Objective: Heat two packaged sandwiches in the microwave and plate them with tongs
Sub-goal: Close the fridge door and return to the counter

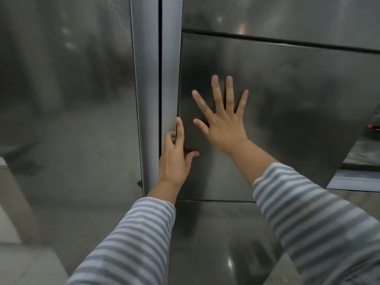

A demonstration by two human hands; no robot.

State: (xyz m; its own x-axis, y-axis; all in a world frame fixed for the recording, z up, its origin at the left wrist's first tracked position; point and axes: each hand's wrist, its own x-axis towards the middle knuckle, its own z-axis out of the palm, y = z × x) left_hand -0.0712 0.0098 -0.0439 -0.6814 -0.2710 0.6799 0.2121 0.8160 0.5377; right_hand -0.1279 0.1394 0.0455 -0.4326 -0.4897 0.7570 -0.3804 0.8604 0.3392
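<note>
The door panel (287, 112) under the right hand (224, 124) is brushed metal, smooth, with a dull smeared sheen. The upright strip (170, 79) by the left hand (174, 159) is paler satin metal. The sleeves (304, 208) are soft striped knit cloth, matt.
</note>
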